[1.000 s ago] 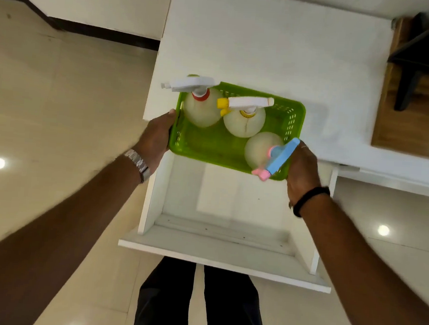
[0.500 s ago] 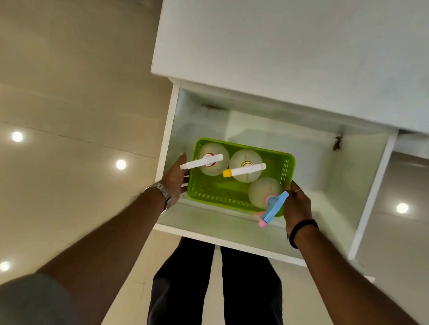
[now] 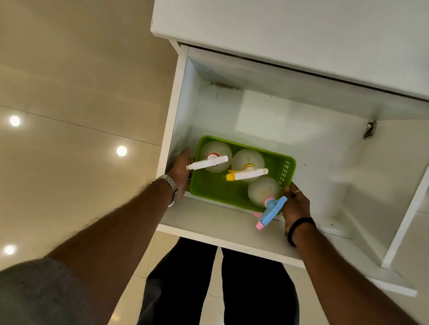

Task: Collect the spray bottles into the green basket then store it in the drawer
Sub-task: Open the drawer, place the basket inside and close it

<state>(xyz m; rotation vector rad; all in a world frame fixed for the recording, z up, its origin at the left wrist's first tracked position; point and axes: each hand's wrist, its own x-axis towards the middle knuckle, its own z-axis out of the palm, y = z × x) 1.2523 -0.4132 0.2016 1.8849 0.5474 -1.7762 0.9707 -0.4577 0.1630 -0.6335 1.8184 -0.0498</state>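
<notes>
The green basket sits low inside the open white drawer, near its front left corner. Three round pale spray bottles stand in it: one with a white trigger and red collar, one with a white trigger and yellow nozzle, one with a blue trigger and pink nozzle. My left hand grips the basket's left end. My right hand holds its right front corner. Whether the basket rests on the drawer floor I cannot tell.
The white cabinet top overhangs the drawer at the back. A small metal fitting hangs on the drawer's rear right wall. Free drawer floor lies right of the basket. Glossy beige floor tiles lie to the left; dark trousers below.
The basket came off the cabinet top and went down into the open drawer, both hands still on it. Over the last half second it has barely shifted.
</notes>
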